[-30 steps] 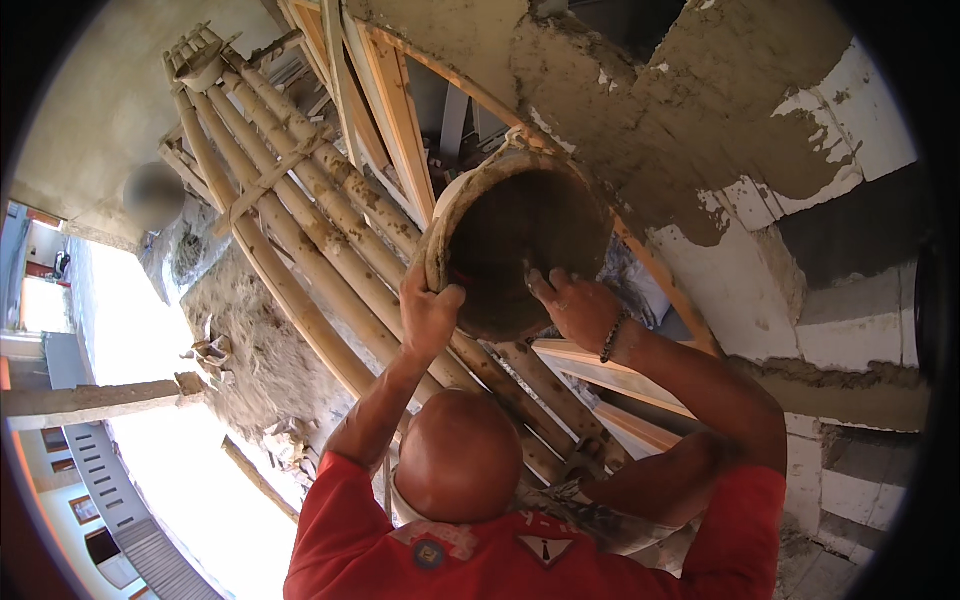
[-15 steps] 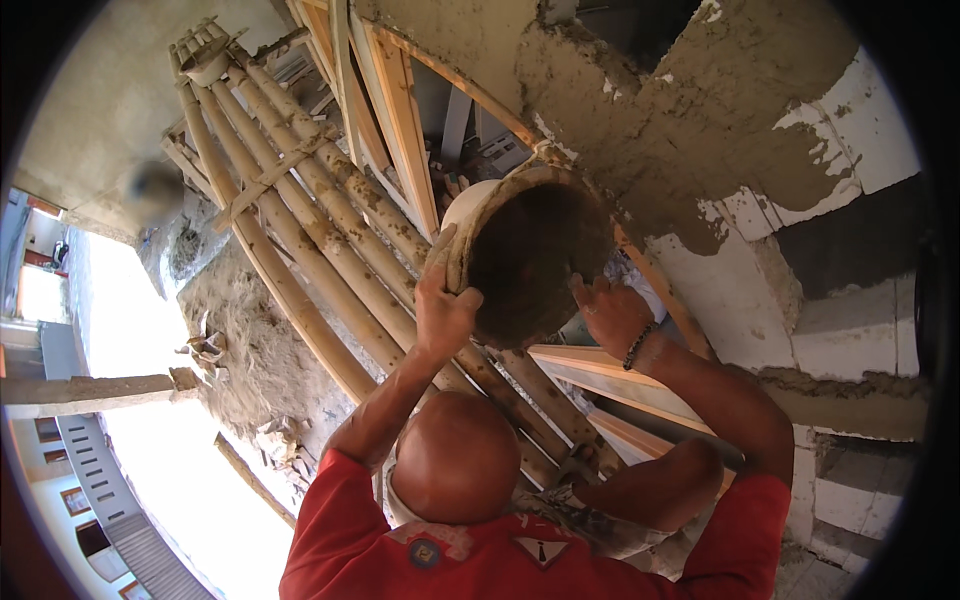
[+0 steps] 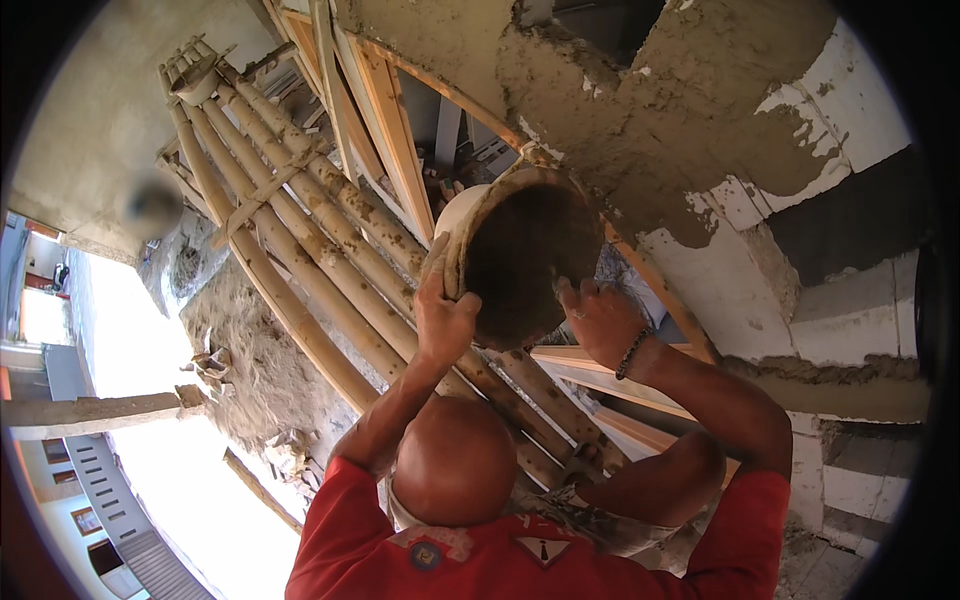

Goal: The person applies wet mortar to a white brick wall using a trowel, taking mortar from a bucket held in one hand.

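Note:
A mortar-crusted bucket [image 3: 462,212] is tipped so that its dark inside faces me. My left hand [image 3: 445,310] is closed on the left side of its rim, thumb over the edge. At the lower right of the opening is my right hand [image 3: 605,320], its fingers curled together at the mouth. What those fingers hold, if anything, is lost in the dark inside. A beaded bracelet circles the right wrist. My bent knees show below the bucket, above the pole platform [image 3: 300,280].
Wooden frames [image 3: 385,120] stand beyond the poles. On the right rises a wall of white blocks [image 3: 860,320], partly covered in wet-looking plaster [image 3: 640,140]. A second bucket [image 3: 195,85] sits at the platform's far end. Sandy ground [image 3: 250,330] lies below, at left.
My right hand has shifted slightly left along the bucket's mouth. The left hand keeps its grip on the rim. The whole view has turned a little.

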`<state>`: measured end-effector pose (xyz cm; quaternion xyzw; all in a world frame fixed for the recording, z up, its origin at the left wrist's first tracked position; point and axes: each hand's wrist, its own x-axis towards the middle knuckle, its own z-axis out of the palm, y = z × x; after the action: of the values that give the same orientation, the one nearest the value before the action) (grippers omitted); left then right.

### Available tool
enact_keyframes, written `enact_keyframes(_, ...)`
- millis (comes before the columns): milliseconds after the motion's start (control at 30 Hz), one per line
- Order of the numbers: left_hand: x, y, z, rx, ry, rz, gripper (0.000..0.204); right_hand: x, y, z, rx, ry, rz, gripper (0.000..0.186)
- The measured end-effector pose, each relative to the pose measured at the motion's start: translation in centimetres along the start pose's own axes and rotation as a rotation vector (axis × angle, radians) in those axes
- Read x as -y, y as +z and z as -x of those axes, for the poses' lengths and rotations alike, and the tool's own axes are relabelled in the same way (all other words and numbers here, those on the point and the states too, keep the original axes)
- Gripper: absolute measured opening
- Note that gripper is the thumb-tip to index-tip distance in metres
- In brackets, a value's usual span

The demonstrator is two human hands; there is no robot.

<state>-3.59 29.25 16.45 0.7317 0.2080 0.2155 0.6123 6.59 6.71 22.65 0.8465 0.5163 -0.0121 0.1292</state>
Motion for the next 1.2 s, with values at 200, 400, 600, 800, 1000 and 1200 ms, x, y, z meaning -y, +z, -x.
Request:
enact_keyframes(200, -1.1, 1.1, -0.1, -0.012, -0.015, 0.098, 0.071, -0.1, -0.6, -3.7, -0.154, 0.101, 0.134, 0.053)
enact_keyframes(400, -1.8, 0.9, 0.0, -0.075, 0.039, 0.012, 0.072, 2.4, 2.7, -1.9, 0.006, 0.086, 0.092, 0.054)
enact_keyframes(600, 0.4, 1.3, -0.3, -0.108, 0.061, 0.063, 0.072, 2.2, 0.1, -3.7, -0.082, 0.114, 0.041, 0.053)
enact_keyframes(800, -0.7, 2.5, -0.3, -0.180, 0.148, -0.002, 0.071, 3.1, 3.0, -8.5, -0.076, 0.453, -0.144, 0.049)
enact_keyframes(1000, -0.4, 3.4, 0.2, -0.222, 0.282, -0.062, 0.069, 4.6, 6.6, -7.5, 0.231, 0.112, -0.257, 0.052)
enact_keyframes(1200, 0.5, 1.3, 0.3, -0.195, 0.279, -0.111, 0.075, 1.1, -1.9, -6.8, 0.036, 0.164, -0.279, 0.047)
